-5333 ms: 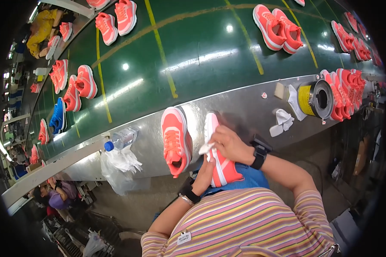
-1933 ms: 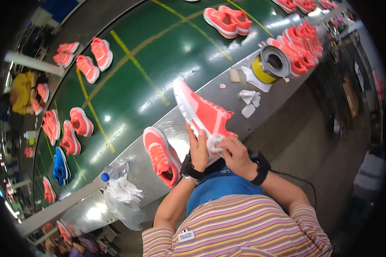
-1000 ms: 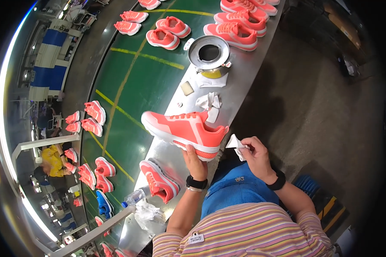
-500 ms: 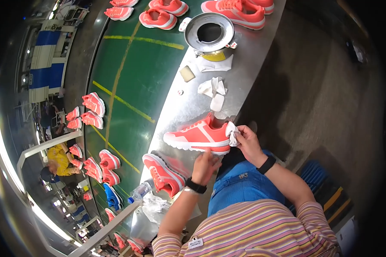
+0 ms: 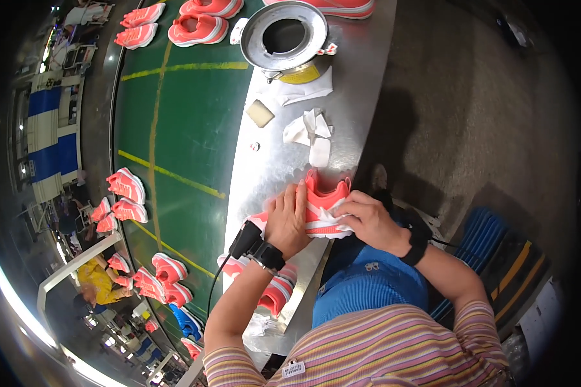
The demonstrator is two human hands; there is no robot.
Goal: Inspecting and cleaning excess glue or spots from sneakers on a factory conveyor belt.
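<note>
A coral-pink sneaker [image 5: 323, 198] with a white sole lies on the metal ledge in front of me, its opening facing away and its heel to the right. My left hand [image 5: 288, 222] grips it over the front and lace area, hiding most of the toe. In my right hand [image 5: 372, 222] a crumpled white cloth [image 5: 333, 217] is pinched and pressed against the sneaker's side near the heel. The matching sneaker [image 5: 277, 293] lies closer to me, partly behind my left wrist. A black box-shaped device with a cable is on that wrist.
Ahead on the ledge stand a round metal container [image 5: 284, 39], a beige block [image 5: 260, 113] and white cloth scraps [image 5: 308, 129]. More coral sneakers [image 5: 129, 193] and a blue shoe [image 5: 186, 320] sit on the green conveyor belt [image 5: 187, 122]. A person in yellow [image 5: 97, 280] is beyond it.
My left hand has moved from the sole near the heel onto the sneaker's front. The cloth in my right hand has shifted from the back of the heel onto the side. The view has shifted.
</note>
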